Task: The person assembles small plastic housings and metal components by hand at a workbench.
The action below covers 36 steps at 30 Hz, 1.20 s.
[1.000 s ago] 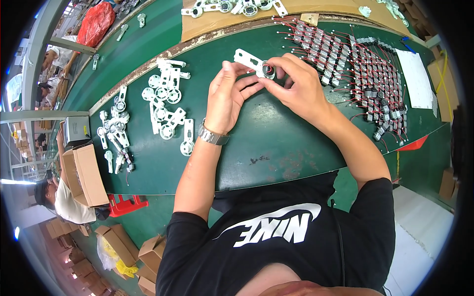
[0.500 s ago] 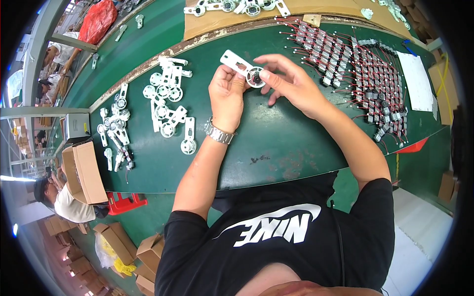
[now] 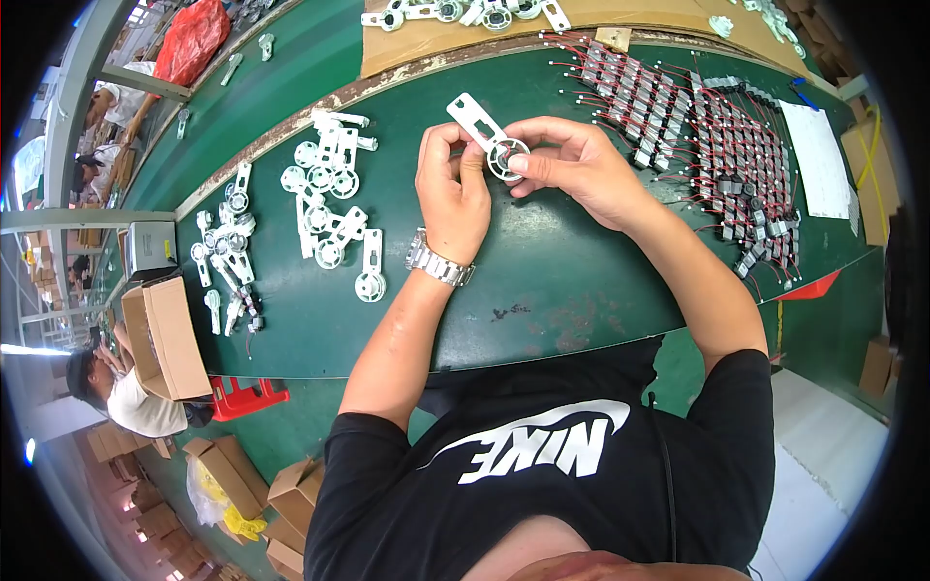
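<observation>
Above the green table I hold a white plastic part (image 3: 477, 118), a flat slotted arm with a spoked ring at its lower end. My left hand (image 3: 453, 189) is closed on its left side, thumb and fingers pinching it near the ring. The thumb of my right hand (image 3: 581, 169) presses into the ring, its fingers curled behind. Something dark sits inside the ring, mostly covered by that thumb. To the left lie similar white parts (image 3: 371, 266) in loose clusters. On the right are rows of small grey motors (image 3: 746, 184) with red and black wires.
More white parts (image 3: 496, 17) rest on cardboard beyond the table's far edge. A white paper sheet (image 3: 816, 160) and a blue pen (image 3: 803, 95) lie at right. An open cardboard box (image 3: 174, 339) stands by the left edge, near a red stool (image 3: 247, 399) and a seated person.
The white part has tilted and shifted slightly right and down. My right fingers have drawn in from spread to curled around the ring, and my left hand has moved slightly right.
</observation>
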### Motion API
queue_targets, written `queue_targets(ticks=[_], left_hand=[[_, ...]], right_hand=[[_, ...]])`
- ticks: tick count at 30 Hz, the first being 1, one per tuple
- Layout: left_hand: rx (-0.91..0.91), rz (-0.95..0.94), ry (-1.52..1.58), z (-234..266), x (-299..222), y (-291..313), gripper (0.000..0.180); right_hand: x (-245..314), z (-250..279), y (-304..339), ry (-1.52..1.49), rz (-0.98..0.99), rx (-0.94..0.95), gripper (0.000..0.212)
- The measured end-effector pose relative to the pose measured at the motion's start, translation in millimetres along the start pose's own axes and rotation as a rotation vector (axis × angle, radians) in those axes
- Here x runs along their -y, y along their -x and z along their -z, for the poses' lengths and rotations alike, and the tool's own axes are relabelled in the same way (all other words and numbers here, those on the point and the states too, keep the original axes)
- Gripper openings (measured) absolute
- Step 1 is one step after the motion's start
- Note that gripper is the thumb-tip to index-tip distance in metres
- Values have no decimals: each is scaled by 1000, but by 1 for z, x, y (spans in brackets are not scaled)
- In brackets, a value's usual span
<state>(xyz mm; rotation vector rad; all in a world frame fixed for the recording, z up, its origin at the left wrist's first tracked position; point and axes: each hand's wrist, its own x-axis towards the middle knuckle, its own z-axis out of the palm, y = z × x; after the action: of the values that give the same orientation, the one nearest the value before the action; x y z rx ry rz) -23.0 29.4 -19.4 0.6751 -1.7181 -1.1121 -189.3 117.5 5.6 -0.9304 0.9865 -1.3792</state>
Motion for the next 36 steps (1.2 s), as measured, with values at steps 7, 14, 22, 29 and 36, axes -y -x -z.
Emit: queue_targets(ticks=[7, 14, 22, 29, 36], left_hand=[[61, -131, -193, 6, -1, -7, 7], [202, 361, 360, 19, 3, -9, 33], [297, 698, 882, 23, 1, -10, 24], [304, 612, 890, 26, 8, -10, 22], [235, 569, 784, 24, 7, -10, 9]], right_hand=[[5, 7, 2, 4, -63, 23, 38], [10, 1, 1, 57, 7, -52, 36], [10, 1, 3, 55, 13, -40, 36], [1, 6, 1, 51, -42, 9, 36], [-5, 8, 1, -9, -108, 130, 33]])
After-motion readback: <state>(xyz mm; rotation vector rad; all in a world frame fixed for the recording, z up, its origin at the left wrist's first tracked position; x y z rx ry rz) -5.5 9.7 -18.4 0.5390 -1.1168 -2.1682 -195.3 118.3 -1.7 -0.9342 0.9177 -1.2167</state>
